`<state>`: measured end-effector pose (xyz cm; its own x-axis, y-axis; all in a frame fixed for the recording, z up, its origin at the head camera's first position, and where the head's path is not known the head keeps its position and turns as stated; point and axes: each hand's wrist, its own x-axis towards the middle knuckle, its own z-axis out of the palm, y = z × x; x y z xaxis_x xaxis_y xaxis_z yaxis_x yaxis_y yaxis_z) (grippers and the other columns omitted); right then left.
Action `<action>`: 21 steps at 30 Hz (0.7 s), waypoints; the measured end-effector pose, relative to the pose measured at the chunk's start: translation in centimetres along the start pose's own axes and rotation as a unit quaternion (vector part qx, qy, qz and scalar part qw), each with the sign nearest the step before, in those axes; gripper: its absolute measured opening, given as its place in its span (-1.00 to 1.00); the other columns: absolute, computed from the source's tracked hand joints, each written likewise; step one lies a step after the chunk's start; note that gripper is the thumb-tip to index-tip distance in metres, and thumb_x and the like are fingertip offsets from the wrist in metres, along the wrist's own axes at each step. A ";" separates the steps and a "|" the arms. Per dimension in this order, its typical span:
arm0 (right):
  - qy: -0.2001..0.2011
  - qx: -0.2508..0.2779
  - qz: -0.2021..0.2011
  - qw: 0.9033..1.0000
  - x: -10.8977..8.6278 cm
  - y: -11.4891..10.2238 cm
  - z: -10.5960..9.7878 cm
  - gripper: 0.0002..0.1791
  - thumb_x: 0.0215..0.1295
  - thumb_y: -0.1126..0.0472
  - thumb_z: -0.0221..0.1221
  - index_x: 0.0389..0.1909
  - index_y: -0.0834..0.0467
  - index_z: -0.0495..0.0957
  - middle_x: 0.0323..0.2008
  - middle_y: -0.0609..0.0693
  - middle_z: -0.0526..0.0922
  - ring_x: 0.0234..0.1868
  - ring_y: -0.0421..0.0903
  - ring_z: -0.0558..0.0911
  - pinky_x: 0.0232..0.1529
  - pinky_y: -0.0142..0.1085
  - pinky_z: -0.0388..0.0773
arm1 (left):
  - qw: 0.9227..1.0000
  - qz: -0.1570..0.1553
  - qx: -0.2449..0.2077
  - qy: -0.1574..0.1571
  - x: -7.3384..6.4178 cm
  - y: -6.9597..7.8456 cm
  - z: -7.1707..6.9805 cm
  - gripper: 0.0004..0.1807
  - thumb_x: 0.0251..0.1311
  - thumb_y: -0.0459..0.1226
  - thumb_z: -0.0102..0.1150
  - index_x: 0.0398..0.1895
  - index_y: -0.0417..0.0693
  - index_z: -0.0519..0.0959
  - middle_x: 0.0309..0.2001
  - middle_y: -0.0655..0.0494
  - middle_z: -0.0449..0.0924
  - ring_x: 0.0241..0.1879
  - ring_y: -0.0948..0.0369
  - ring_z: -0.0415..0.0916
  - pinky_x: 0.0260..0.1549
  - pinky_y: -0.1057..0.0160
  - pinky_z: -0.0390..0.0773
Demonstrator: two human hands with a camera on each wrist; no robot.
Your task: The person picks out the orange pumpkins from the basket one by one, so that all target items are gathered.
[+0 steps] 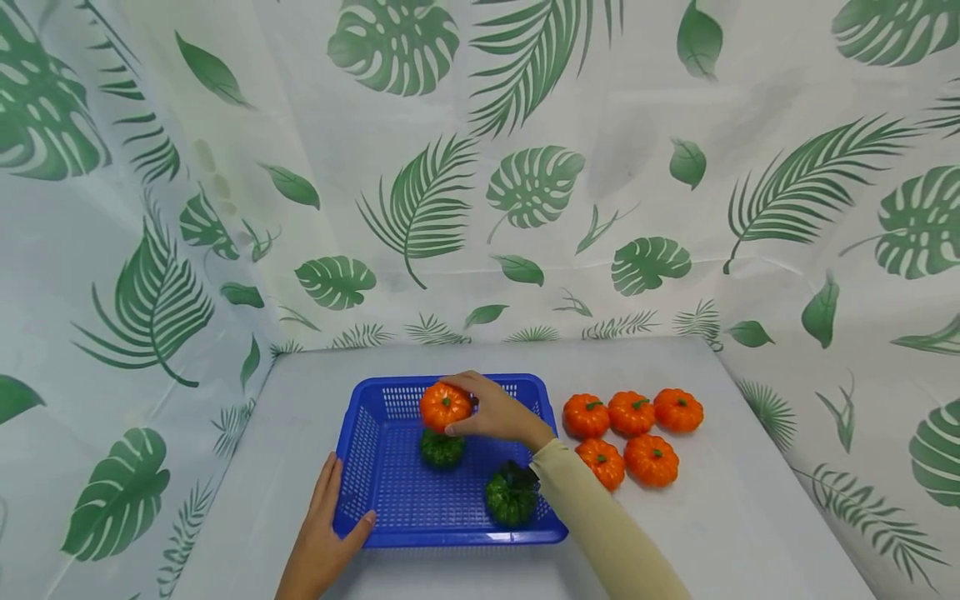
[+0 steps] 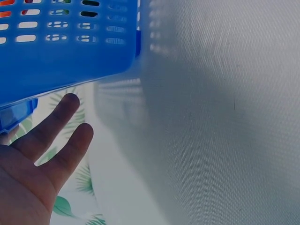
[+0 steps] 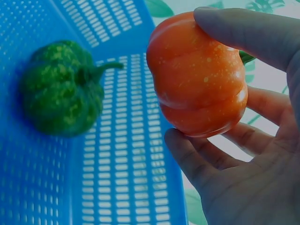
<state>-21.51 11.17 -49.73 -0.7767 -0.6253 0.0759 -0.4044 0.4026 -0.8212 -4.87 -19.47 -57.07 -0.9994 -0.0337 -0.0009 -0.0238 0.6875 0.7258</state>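
Note:
My right hand (image 1: 495, 408) grips a small orange pumpkin (image 1: 446, 407) above the blue basket (image 1: 450, 543), thumb on one side and fingers on the other. In the right wrist view the pumpkin (image 3: 197, 75) shows speckled skin and a bit of green stem. A green pumpkin (image 1: 442, 450) lies in the basket just below it, partly covered in the head view. Another green pumpkin (image 1: 510, 498) sits in the front right corner. My left hand (image 1: 324, 525) rests at the front left corner, thumb over the rim, fingers straight along the outer left side.
Several orange pumpkins (image 1: 651, 461) stand in two rows on the white table (image 1: 720, 533), right of the basket. My right forearm passes in front of one. Leaf-patterned sheets (image 1: 540, 275) close off the back and both sides.

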 end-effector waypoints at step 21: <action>0.085 -0.022 0.027 0.996 -4.9 1.9 -4.9 -0.10 0.29 -0.06 0.47 0.60 0.08 0.37 0.42 0.14 0.47 0.29 0.16 0.57 0.26 0.20 0.58 | 1.000 0.002 0.005 0.004 -0.2 0.3 -0.1 0.17 0.39 0.13 0.34 0.77 -0.15 -0.15 0.76 -0.06 -0.30 0.65 -0.32 -0.14 0.43 -0.45 0.07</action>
<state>-20.79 18.27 -48.92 -0.8667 -0.4818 0.1294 -0.3779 0.4646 -0.8009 -4.69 -19.29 -56.79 -0.9993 -0.0367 0.0068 -0.0206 0.6943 0.7194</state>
